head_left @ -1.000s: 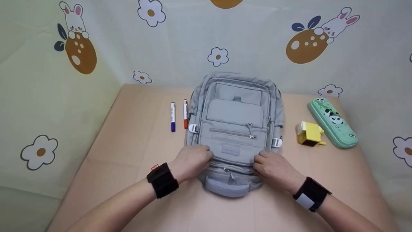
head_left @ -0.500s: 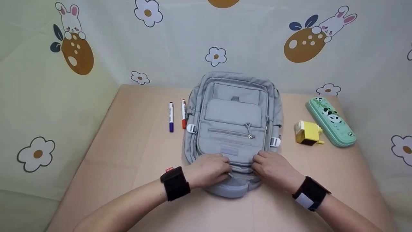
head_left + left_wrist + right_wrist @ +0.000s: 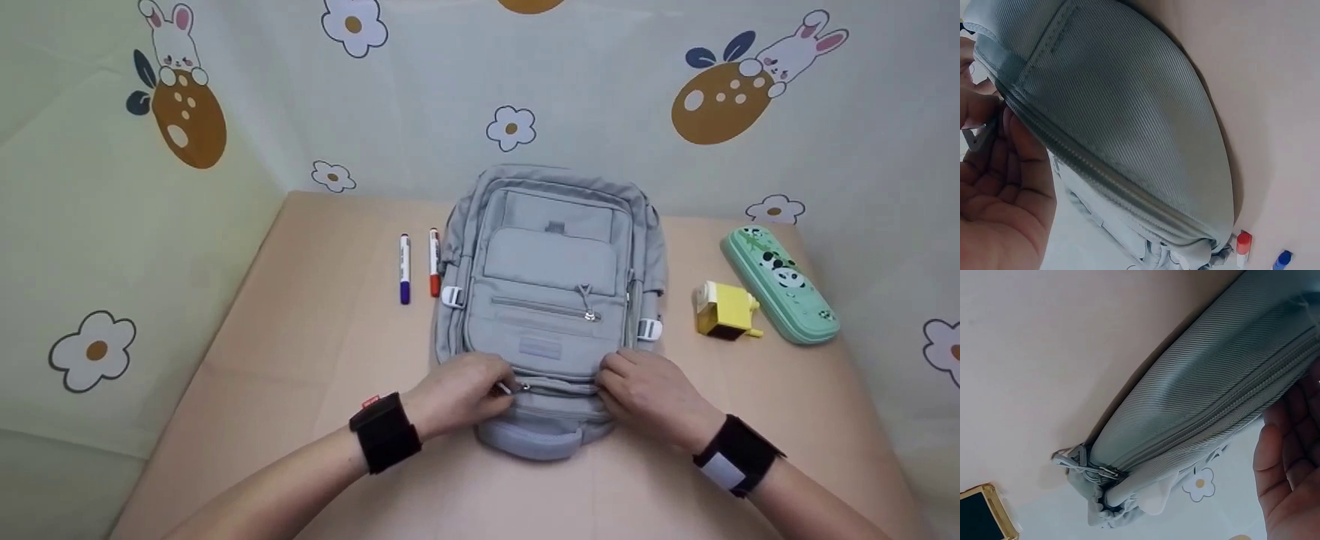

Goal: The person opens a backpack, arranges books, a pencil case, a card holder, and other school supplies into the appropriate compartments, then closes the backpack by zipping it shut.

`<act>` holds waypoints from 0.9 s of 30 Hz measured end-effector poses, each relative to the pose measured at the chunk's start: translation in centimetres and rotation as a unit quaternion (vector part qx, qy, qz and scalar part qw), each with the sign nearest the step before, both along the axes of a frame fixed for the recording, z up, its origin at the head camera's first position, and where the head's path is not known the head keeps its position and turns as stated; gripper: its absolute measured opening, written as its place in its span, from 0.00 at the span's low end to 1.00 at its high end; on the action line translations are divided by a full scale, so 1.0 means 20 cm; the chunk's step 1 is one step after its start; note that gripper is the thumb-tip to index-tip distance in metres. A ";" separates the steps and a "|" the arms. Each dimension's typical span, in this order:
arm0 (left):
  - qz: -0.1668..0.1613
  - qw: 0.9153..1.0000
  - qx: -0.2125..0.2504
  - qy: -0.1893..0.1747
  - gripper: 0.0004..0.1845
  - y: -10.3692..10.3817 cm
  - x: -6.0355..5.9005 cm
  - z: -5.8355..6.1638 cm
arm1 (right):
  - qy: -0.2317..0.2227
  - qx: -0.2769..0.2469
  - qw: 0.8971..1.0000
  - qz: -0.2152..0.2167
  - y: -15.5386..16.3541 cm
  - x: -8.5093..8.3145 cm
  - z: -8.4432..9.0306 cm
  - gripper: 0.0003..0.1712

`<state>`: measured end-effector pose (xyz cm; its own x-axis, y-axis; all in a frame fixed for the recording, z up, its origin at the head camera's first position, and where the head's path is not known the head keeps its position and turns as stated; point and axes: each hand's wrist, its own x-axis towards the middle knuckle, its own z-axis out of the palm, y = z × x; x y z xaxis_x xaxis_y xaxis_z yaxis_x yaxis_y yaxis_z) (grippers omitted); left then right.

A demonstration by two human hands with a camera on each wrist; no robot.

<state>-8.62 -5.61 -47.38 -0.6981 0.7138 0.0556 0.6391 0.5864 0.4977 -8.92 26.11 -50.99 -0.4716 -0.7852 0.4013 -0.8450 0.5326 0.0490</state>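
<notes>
Two hands on a grey bag [image 3: 551, 259], which lies mid-way across the table [image 3: 300, 337], handle [image 3: 531, 441] toward the near side, other end up at the far edge. L hand [image 3: 461, 394] pinches a zip pull [image 3: 981, 138] betw. thumb & fingers; R hand [image 3: 651, 396] grips the bag's rim opp. it.

Room: widest strip runs from the blue marker [image 3: 405, 268] to the table's L edge; more betw. handle & near side (cut off). Tight at the red marker [image 3: 434, 262], just beside the bag. Narrower gap R of bag, then yellow sharpener [image 3: 724, 309], close by the green case [image 3: 795, 307], slanting along the R edge from the far R corner.

Labels: pale patch [image 3: 540, 347] on bag, too small to read; ditto marker print & red tag [image 3: 371, 402] on L wristband [image 3: 385, 435]. Case shows pandas.
</notes>
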 end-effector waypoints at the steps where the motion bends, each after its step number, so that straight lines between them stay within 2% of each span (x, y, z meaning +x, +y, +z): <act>1: 0.006 1.000 0.002 -0.008 0.04 0.00 0.00 0.00 | 0.001 -0.001 1.000 0.000 0.00 0.00 0.00 0.03; 5: 0.026 0.999 0.013 -0.028 0.04 0.00 0.00 0.00 | -0.002 0.000 1.000 -0.002 0.00 0.01 0.00 0.04; 8: 0.028 0.999 0.016 -0.017 0.05 0.00 0.00 0.00 | -0.003 -0.002 1.000 -0.005 0.00 0.01 0.01 0.04; 14: 0.005 0.997 -0.029 0.070 0.05 -0.04 0.00 -0.02 | 0.009 -0.015 1.000 -0.006 0.00 0.01 0.01 0.04; 18: 0.014 0.992 -0.058 0.113 0.05 -0.10 -0.02 -0.02 | 0.011 -0.020 1.000 -0.006 0.01 0.01 0.02 0.04; 22: 0.032 0.988 -0.070 0.132 0.04 -0.17 -0.04 -0.01 | 0.004 -0.027 1.000 -0.004 0.01 0.01 0.03 0.04; 27: 0.028 0.990 -0.065 0.123 0.02 -0.22 -0.06 -0.01 | -0.013 -0.031 0.999 -0.006 0.01 0.01 0.03 0.03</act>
